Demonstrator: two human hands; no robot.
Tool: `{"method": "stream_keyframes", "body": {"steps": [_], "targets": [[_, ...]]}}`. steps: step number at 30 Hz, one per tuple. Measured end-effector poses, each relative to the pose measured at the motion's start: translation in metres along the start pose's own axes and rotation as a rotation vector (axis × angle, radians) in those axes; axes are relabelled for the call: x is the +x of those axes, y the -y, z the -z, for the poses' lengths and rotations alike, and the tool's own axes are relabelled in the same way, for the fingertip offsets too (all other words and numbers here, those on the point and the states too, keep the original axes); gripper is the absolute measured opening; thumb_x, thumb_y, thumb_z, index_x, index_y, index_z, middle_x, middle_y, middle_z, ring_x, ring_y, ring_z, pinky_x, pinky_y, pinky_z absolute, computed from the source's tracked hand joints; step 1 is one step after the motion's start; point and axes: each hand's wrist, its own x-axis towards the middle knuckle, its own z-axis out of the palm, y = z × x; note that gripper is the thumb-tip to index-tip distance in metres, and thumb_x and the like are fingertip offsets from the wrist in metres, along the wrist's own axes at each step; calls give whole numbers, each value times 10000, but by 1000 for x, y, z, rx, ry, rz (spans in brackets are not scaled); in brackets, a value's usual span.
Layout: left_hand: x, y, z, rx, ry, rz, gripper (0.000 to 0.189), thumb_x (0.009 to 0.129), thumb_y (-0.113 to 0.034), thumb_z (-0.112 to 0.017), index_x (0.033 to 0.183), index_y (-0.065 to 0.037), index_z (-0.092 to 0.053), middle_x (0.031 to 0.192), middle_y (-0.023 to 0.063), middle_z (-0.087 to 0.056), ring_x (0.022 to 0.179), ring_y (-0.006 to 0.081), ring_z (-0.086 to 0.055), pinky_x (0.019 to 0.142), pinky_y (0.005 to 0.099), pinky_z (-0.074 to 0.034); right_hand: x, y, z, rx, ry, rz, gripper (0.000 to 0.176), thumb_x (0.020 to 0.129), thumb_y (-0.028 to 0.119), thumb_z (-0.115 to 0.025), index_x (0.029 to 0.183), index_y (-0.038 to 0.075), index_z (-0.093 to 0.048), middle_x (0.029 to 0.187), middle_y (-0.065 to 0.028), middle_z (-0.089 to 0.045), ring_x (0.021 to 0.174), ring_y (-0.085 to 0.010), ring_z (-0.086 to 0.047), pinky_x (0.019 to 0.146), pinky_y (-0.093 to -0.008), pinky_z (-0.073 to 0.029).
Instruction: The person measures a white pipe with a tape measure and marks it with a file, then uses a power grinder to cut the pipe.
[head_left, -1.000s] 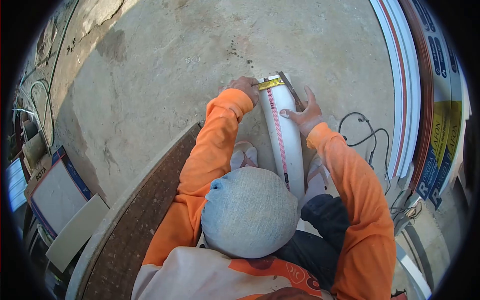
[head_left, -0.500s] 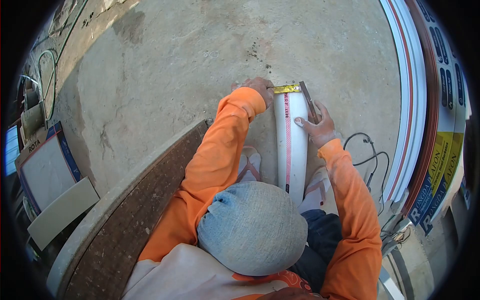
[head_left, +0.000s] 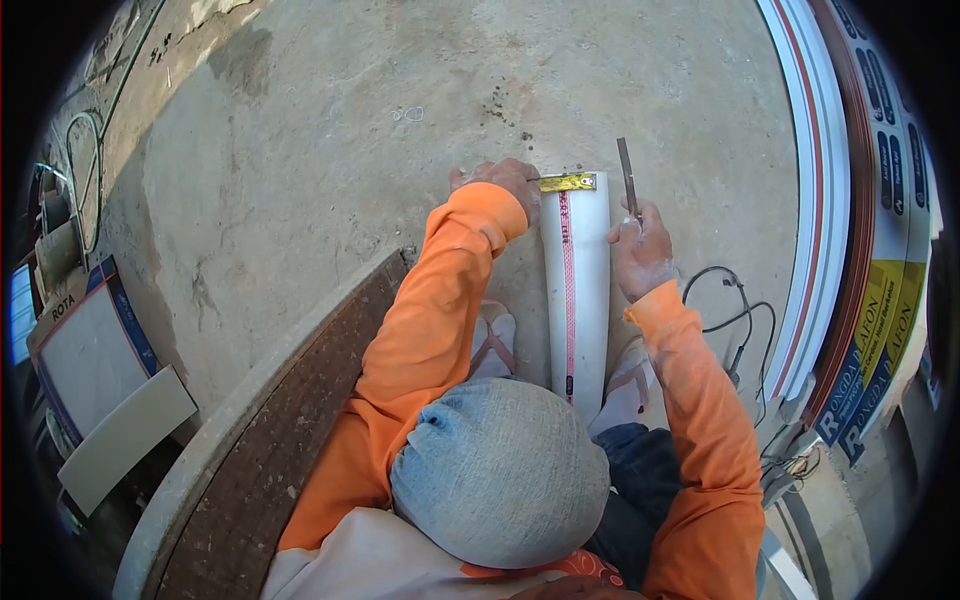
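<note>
A long white pipe (head_left: 590, 290) with red print along it lies between the two sandalled feet, pointing away from me. Across its far end runs a yellow tape measure blade (head_left: 568, 183), whose metal tip reaches near the pipe's right edge. My left hand (head_left: 503, 182) is closed at the left end of that blade; the tape's case is hidden. Just right of the pipe, my right hand (head_left: 642, 250) grips a thin, dark flat metal strip (head_left: 626, 172) that points away from me. A small gap separates this hand from the pipe.
A curved board (head_left: 270, 400) stands at the left, with panels (head_left: 95, 345) beyond it. Long white profiles (head_left: 822, 200) and printed boxes (head_left: 885, 290) line the right side. A black cable (head_left: 742, 285) lies on the concrete floor (head_left: 350, 150). A rounded denim shape (head_left: 505, 465) fills the near middle.
My right hand has come off the pipe, and the metal strip has moved right, away from the tape's tip. The tape still spans the pipe's end, with my left hand on it.
</note>
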Motion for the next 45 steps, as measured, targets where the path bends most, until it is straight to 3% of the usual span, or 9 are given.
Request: {"method": "stream_keyframes", "body": {"steps": [12, 19, 26, 28, 34, 45], "targets": [[6, -2, -11, -32, 16, -61, 296, 877, -279, -478, 1105, -216, -656, 1033, 87, -663, 1050, 324, -574, 978, 508, -347, 2, -8, -1, 23, -18, 26, 269, 899, 113, -398, 1134, 32, -500, 744, -98, -653, 680, -212, -604, 665, -336, -458], [7, -3, -3, -7, 44, -72, 310, 876, -281, -467, 1118, -209, -646, 1039, 91, -662, 1038, 329, -583, 952, 464, -397, -1, -3, 3, 42, 6, -22, 272, 900, 112, -407, 1140, 29, -504, 756, -84, -645, 639, -169, -571, 633, -316, -449], [9, -4, -1, 34, 58, -58, 302, 877, -286, -467, 1110, -228, -650, 1019, 83, -665, 1005, 318, -598, 923, 447, -427, -5, 7, 3, 73, 30, -11, 331, 908, 121, -395, 1225, 36, -443, 775, -86, -656, 662, -180, -587, 656, -323, -457], [7, -5, -1, 43, 59, -58, 301, 877, -285, -467, 1108, -227, -650, 1012, 83, -666, 999, 315, -601, 916, 449, -431, -5, 3, 1, 56, 33, 70, 358, 912, 124, -385, 1262, 50, -406, 782, -86, -660, 700, -210, -618, 693, -344, -467], [7, -5, 2, 62, 59, -76, 302, 875, -277, -465, 1104, -217, -653, 1006, 89, -668, 1001, 308, -603, 909, 457, -429, -5, 4, -2, 6, -25, 79, 357, 909, 108, -394, 1263, 64, -403, 778, -88, -660, 759, -251, -641, 733, -365, -472], [13, 3, -2, -33, 64, -105, 297, 872, -262, -487, 1105, -179, -652, 997, 112, -666, 962, 330, -612, 875, 427, -461, -5, 6, 0, 20, 2, 66, 360, 902, 104, -398, 1258, 54, -411, 765, -94, -655, 736, -254, -638, 722, -364, -474]]}}
